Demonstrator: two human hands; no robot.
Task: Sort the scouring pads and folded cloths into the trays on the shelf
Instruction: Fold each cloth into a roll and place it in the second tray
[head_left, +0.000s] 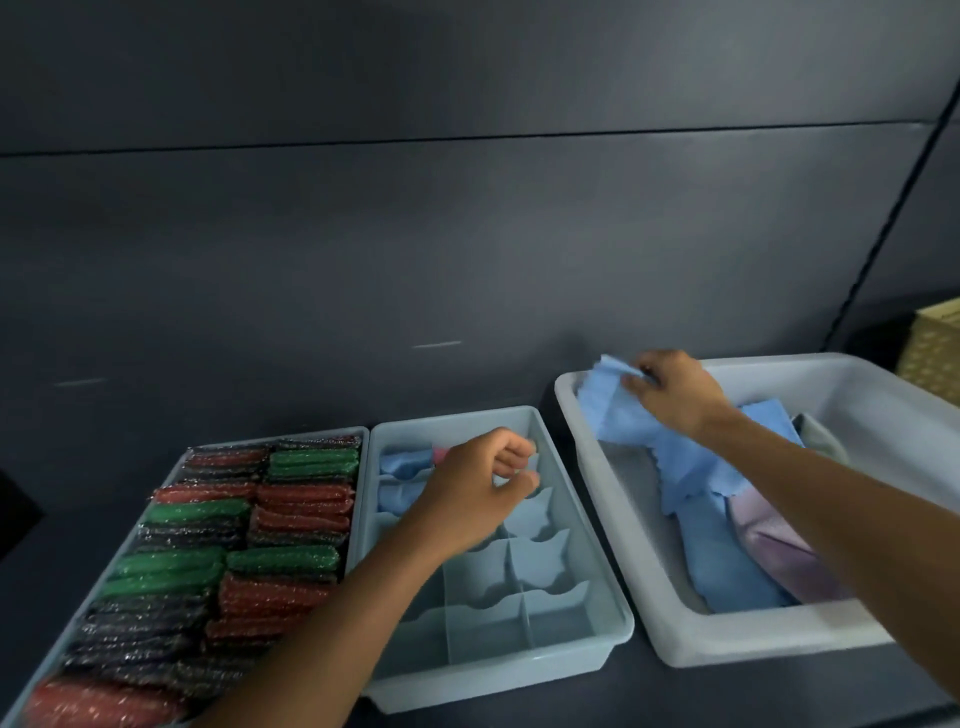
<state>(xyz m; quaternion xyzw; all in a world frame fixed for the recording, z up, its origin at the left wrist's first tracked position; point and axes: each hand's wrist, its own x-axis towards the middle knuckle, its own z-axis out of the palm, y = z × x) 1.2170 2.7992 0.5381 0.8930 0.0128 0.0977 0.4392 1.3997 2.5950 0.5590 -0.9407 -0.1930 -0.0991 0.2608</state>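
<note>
Cloth (615, 410) in right hand (675, 392) over bin (753, 636).

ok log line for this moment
right hand: pinching blue cloth in white bin | left hand: curled over divider tray, hold unclear | scouring pads: packed in left tray

From my end the feed is dim and cool, bluish throughout. The dark back panel (467, 234) swallows the light. The pale tub (753, 642) is the brightest surface, with only soft shadow beside it on the shelf (639, 696). The scouring pads (208, 561) glitter with small highlights. Motion blur smears the left hand (467, 493), and also the right hand (675, 395) with the blue cloth (608, 410) in its grip. Panel seams bend near the frame edges.
</note>
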